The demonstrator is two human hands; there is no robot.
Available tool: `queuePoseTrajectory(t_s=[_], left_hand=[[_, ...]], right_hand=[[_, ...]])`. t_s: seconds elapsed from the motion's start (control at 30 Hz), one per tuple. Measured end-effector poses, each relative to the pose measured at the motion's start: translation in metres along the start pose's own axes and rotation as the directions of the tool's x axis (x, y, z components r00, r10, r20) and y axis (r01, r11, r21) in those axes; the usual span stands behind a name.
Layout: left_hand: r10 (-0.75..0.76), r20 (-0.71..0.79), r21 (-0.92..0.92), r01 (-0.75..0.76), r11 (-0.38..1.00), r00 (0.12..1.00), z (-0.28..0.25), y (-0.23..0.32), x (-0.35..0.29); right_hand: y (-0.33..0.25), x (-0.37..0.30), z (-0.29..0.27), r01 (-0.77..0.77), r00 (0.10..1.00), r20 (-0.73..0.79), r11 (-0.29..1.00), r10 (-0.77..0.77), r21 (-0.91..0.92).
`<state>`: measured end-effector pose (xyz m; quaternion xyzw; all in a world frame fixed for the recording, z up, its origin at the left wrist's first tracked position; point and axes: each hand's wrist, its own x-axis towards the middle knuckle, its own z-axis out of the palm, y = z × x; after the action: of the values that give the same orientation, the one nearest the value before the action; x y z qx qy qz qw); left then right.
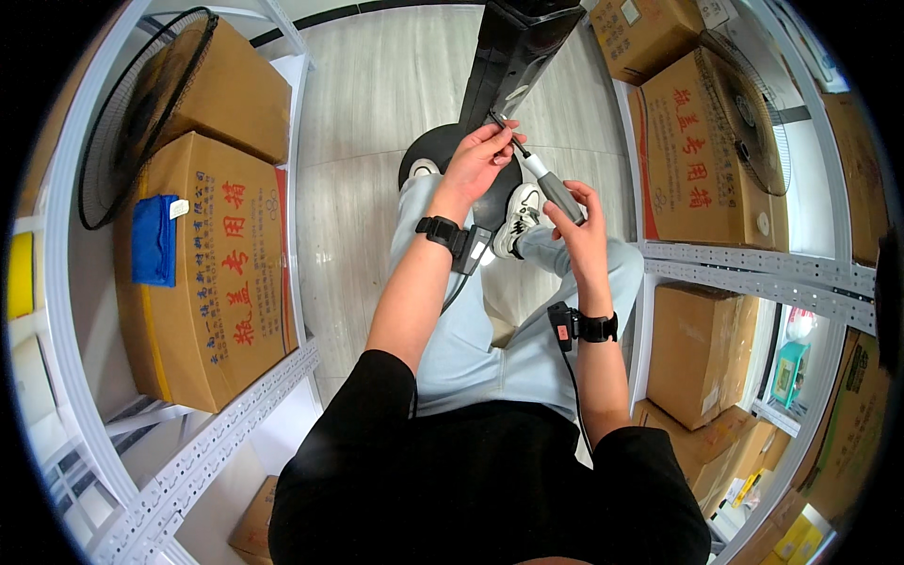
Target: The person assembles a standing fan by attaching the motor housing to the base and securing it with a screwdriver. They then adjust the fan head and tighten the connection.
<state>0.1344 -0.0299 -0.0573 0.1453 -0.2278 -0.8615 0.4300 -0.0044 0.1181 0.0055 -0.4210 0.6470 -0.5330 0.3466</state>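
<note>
A screwdriver point(562, 199) with a grey and white handle slants up and left in front of me. My right hand point(586, 235) grips its handle, thumb and fingers on either side. Closed round the thin shaft near the tip is my left hand point(477, 160). The tip meets the lower side of a glossy black column point(513, 66), though my fingers partly hide the contact point. Beneath the column lies a round black base point(499, 184) on the floor, between my feet. Each wrist wears a black strap with a small box and cable.
Metal shelves point(226, 443) flank me on both sides, loaded with cardboard boxes point(217, 273). One round black wire fan guard point(83, 179) leans at the left, another point(784, 155) at the right. A blue cloth packet point(153, 243) hangs on the left box. Grey tiled flooring point(377, 85) lies between.
</note>
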Motion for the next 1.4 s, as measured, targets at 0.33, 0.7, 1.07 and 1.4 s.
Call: queuePoseTrajectory(t_s=[0.33,0.7,1.07,1.4], left_hand=[[0.002,0.004,0.002,-0.002,1.0,1.0,-0.002,0.0,0.0],[0.007,0.0,0.0,-0.007,1.0,1.0,-0.002,0.0,0.0],[0.014,-0.014,-0.014,-0.014,1.0,1.0,-0.003,-0.001,0.0],[0.013,-0.036,-0.024,-0.014,1.0,0.999,-0.003,-0.001,0.0]], right_hand=[[-0.006,-0.003,0.0,-0.116,0.993,0.025,0.99,0.114,0.082],[-0.006,-0.003,0.0,-0.131,0.991,-0.005,0.991,0.131,0.038],[-0.009,-0.001,0.001,-0.127,0.992,0.017,0.992,0.127,0.012],[-0.006,0.005,-0.001,-0.187,0.982,0.001,0.977,0.188,0.106]])
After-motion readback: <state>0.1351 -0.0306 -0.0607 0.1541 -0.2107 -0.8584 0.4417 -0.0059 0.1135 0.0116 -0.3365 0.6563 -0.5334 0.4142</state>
